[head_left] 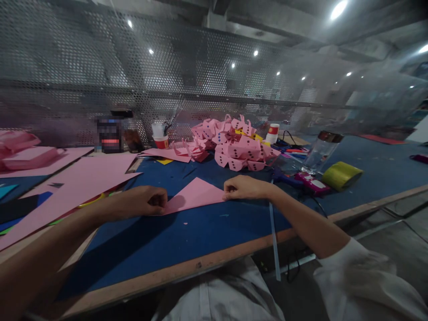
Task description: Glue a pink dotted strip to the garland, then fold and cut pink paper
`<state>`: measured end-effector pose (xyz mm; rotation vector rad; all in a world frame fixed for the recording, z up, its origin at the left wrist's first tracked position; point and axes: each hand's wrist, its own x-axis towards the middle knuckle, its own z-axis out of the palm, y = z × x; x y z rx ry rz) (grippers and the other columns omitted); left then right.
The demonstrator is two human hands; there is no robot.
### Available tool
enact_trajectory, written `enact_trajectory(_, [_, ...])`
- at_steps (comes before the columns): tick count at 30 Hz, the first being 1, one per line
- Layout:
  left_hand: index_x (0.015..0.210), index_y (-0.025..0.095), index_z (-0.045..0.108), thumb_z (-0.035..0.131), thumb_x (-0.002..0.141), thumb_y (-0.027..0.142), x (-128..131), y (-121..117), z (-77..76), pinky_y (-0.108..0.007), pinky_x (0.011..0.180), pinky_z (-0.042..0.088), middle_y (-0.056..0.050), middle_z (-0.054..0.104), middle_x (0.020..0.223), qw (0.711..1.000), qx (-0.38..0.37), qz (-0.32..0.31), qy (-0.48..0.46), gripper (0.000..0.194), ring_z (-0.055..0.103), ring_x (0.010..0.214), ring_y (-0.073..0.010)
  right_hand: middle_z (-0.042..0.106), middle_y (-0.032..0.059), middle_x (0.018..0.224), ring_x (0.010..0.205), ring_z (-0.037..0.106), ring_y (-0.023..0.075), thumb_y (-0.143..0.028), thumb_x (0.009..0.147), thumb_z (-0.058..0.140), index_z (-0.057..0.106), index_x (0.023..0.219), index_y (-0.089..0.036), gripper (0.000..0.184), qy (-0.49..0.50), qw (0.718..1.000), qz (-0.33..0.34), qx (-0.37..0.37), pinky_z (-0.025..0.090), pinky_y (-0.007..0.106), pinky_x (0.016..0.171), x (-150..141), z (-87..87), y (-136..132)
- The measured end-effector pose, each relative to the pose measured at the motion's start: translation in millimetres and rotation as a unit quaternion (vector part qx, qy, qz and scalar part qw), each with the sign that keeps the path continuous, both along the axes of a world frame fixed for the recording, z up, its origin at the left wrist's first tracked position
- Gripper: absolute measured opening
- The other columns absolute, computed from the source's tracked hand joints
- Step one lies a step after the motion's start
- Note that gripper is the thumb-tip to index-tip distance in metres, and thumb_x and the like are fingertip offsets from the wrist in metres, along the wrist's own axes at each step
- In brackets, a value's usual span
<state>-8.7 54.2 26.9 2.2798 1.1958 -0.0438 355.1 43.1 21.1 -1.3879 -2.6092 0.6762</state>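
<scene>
A pink sheet of paper (197,195), folded into a triangle, lies on the blue tabletop (187,240) with its peak pointing away from me. My left hand (152,201) is closed on its left corner, the fingertips pinched together. At the opposite corner my right hand (236,187) pinches the paper between thumb and fingers. Just behind the sheet sits a heap of folded pink paper shapes (240,151) with dark dots on them. Large pink sheets (107,167) spread out to the left, beyond my left forearm.
Paper cups (162,141) stand at the back. To the right are a clear bottle (321,154), a roll of yellow-green tape (343,176) and a purple glue gun (310,183). A pale strip (274,240) hangs over the wooden front edge. Perforated metal panels (187,67) rise behind.
</scene>
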Motion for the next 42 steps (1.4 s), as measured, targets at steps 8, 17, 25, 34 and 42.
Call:
enact_trajectory(8, [0.086, 0.018, 0.069, 0.063, 0.084, 0.037, 3.3, -3.5, 5.4, -0.028, 0.061, 0.032, 0.000, 0.063, 0.074, 1.000, -0.012, 0.007, -0.009, 0.020, 0.051, 0.069, -0.0174, 0.065, 0.0005, 0.081, 0.072, 0.056, 0.0140, -0.037, 0.086, 0.069, 0.068, 0.090, -0.017, 0.021, 0.016, 0.999, 0.022, -0.016, 0.032, 0.024, 0.061, 6.4, -0.7, 3.6])
enact_trajectory(17, [0.089, 0.016, 0.070, 0.062, 0.086, 0.037, 0.9, 0.0, 2.4, -0.027, 0.063, 0.034, -0.001, 0.064, 0.077, 1.000, -0.020, -0.013, -0.014, 0.023, 0.051, 0.070, -0.0168, 0.061, 0.0004, 0.082, 0.073, 0.054, 0.0130, -0.023, 0.086, 0.066, 0.067, 0.094, -0.015, 0.011, 0.019, 0.998, 0.054, -0.038, 0.037, 0.023, 0.063, 10.2, 4.2, 4.5])
enact_trajectory(25, [0.087, 0.018, 0.068, 0.064, 0.081, 0.032, 8.2, -2.0, 1.7, -0.026, 0.074, 0.041, -0.004, 0.069, 0.091, 0.999, 0.005, -0.034, -0.034, 0.017, 0.059, 0.084, -0.0197, 0.060, -0.0002, 0.081, 0.071, 0.051, 0.0118, -0.016, 0.086, 0.063, 0.067, 0.098, -0.013, 0.014, 0.033, 0.994, 0.079, -0.065, 0.038, 0.022, 0.063, 17.3, 4.1, 9.2])
enact_trajectory(34, [0.086, 0.019, 0.074, 0.064, 0.083, 0.033, 7.5, -2.5, 1.5, -0.029, 0.076, 0.044, -0.005, 0.072, 0.095, 0.999, 0.020, -0.046, -0.020, 0.018, 0.063, 0.087, -0.0231, 0.068, 0.0025, 0.087, 0.075, 0.057, 0.0129, -0.014, 0.084, 0.062, 0.069, 0.097, -0.014, 0.015, 0.034, 0.995, 0.065, -0.065, 0.040, 0.022, 0.065, 15.7, 4.4, 7.6])
enact_trajectory(42, [0.087, 0.020, 0.074, 0.056, 0.080, 0.019, 13.7, -13.0, -4.3, -0.029, 0.076, 0.044, -0.005, 0.074, 0.095, 0.992, 0.110, -0.055, 0.012, 0.019, 0.065, 0.084, -0.0217, 0.072, 0.0050, 0.095, 0.080, 0.062, 0.0147, -0.004, 0.081, 0.056, 0.069, 0.096, -0.014, 0.023, 0.000, 0.998, 0.065, -0.003, 0.040, 0.023, 0.066, 6.8, 10.5, -2.1])
